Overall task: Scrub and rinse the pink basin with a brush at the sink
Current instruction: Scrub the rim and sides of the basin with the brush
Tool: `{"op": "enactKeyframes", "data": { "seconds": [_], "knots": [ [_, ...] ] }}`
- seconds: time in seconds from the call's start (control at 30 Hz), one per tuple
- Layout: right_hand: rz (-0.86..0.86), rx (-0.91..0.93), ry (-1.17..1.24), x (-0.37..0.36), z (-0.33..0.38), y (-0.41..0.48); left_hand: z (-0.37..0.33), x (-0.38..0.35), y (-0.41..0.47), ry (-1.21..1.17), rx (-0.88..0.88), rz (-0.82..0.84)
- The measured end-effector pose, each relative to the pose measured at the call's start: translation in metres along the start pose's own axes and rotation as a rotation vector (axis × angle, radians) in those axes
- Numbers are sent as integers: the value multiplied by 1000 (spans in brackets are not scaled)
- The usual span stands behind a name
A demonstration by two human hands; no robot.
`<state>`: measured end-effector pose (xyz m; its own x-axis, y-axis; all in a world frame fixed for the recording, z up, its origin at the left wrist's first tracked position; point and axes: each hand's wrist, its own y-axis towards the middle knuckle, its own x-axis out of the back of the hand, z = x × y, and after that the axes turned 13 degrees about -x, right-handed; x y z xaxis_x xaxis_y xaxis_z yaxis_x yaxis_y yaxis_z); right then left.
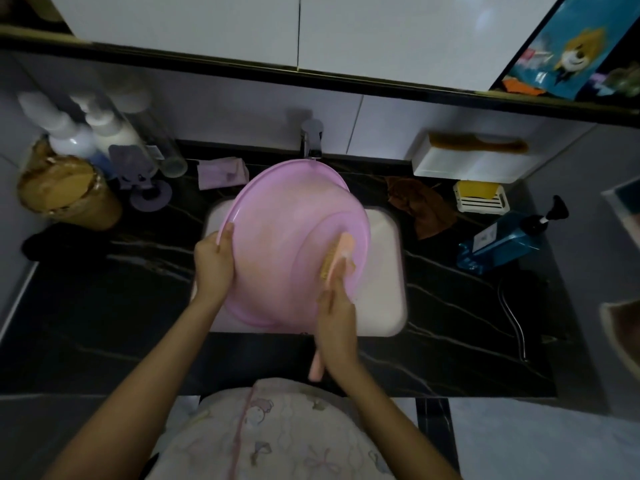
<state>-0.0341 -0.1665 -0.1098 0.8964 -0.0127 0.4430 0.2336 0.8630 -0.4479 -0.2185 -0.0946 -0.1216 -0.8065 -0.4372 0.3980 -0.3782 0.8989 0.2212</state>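
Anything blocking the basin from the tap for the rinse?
Nothing visible does. The pink basin, tilted over the sink in the left hand, has its far rim right below the tap; the right hand holds the brush against it.

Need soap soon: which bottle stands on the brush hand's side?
The blue pump bottle, right of the sink; the white bottles stand far left.
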Motion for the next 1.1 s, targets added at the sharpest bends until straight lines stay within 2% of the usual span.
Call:
{"op": "enactKeyframes", "data": {
  "seconds": [0.07,0.2,0.23,0.3,0.4,0.43,0.57,0.63,0.7,0.77,0.8,0.9,0.93,1.03,1.1],
  "knots": [
    [26,34,-87,-5,-6,-11,2,1,1,2,-10,3],
    [-6,-225,13,15,-20,21,4,-1,-1,3,-4,1],
    [-4,-220,56,13,-11,19,5,-2,-1,8,-5,4],
    [49,-95,102,-3,17,-2,9,-2,0,12,4,5],
    [70,63,-55,-18,28,-23,10,-7,-3,-3,36,-7],
    [19,37,-92,-12,19,-13,9,-10,-5,-1,39,-9],
    [-119,-295,-177,26,-2,27,4,-15,-10,-5,33,-8],
    [-85,-211,-140,15,12,12,7,-15,-10,3,19,-5],
    [0,-2,-237,-10,21,-10,11,-15,-11,-2,4,-4],
    [26,81,-361,-10,24,-17,12,-14,-11,-1,11,-2],
    [-9,31,-411,-1,18,-4,13,-14,-11,-3,14,-3],
    [-95,-344,-371,35,2,36,14,-14,-12,-4,17,6],
    [-104,-373,-340,37,2,33,12,-14,-14,-2,16,14],
    [17,-71,-220,10,31,5,8,-13,-14,18,8,9],
    [34,75,-245,-4,46,-2,6,-13,-14,18,27,-1]
  ]
}}
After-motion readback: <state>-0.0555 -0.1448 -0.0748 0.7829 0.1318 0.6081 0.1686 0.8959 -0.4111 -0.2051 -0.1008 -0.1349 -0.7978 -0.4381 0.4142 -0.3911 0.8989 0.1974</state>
